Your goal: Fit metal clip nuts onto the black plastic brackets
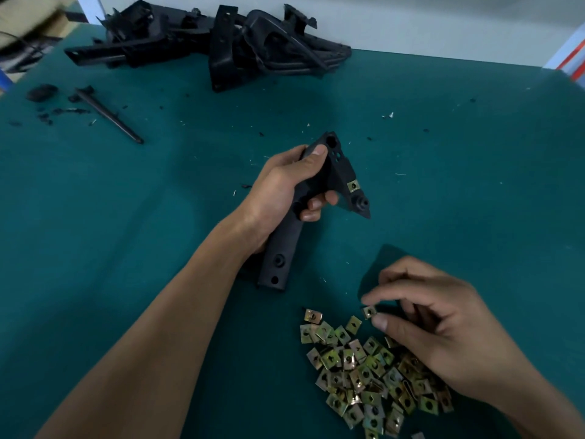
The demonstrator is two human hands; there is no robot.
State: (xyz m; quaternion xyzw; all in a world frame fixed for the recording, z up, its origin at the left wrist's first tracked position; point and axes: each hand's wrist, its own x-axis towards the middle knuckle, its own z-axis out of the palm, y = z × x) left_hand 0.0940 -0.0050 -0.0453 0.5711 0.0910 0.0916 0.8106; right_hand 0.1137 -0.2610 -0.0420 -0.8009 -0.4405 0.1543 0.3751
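From the head view, nearest the camera lies a loose pile of clip nuts (373, 372), brassy square pieces heaped on the green counter (126, 217) toward the lower right. The right hand (440, 331) hovers over the upper edge of that pile, its thumb and forefinger pinching a single clip nut (369, 311) lifted just above the heap, the other fingers curled loosely behind. Up and to the left, the left hand (285, 194) grips a black plastic bracket (316, 198) around its middle, thumb pressed against the upper part and fingers wrapped round the shaft; the bracket's lower end with two round holes points down toward the camera, and its upper end flares into a wing. One fitted clip nut (353, 185) already sits on the edge of that wing, just above a small round boss. At the far edge of the counter, against the pale wall, rests a heap of black brackets (221, 42), tangled together. At far left lie a thin black rod (107, 114) and some dark scraps (41, 91), with small flecks scattered across the surface.
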